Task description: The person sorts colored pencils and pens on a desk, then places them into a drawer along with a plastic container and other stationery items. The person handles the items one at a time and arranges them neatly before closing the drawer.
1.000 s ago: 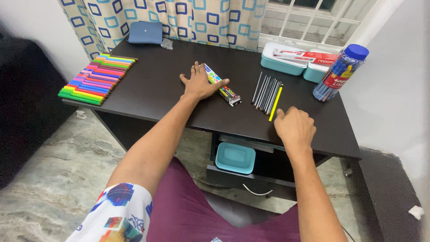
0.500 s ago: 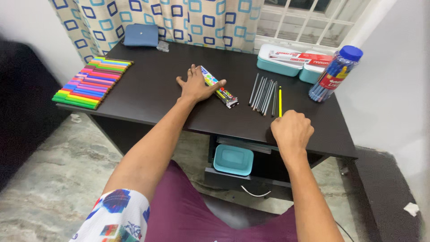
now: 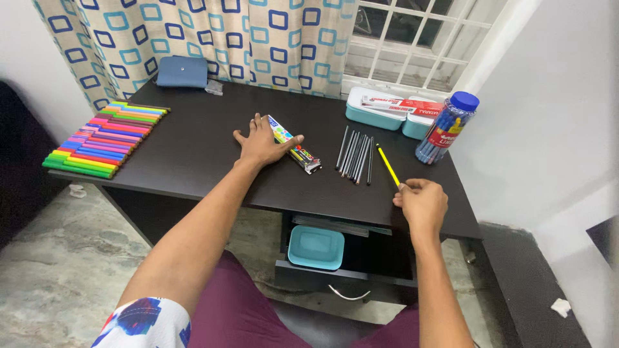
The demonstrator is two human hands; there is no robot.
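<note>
On the dark desk [image 3: 193, 148], my left hand [image 3: 259, 143] lies flat and open near the middle, its thumb against a slim, light pencil box [image 3: 294, 144]. My right hand [image 3: 422, 201] pinches the yellow pencil [image 3: 387, 165] by its near end at the front right edge. I judge it light, stiff and smooth, best gripped mid-shaft.

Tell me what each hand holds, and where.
Right hand pinches the thin yellow pencil by its near end. Left hand holds nothing, resting flat against the colourful box.
</note>
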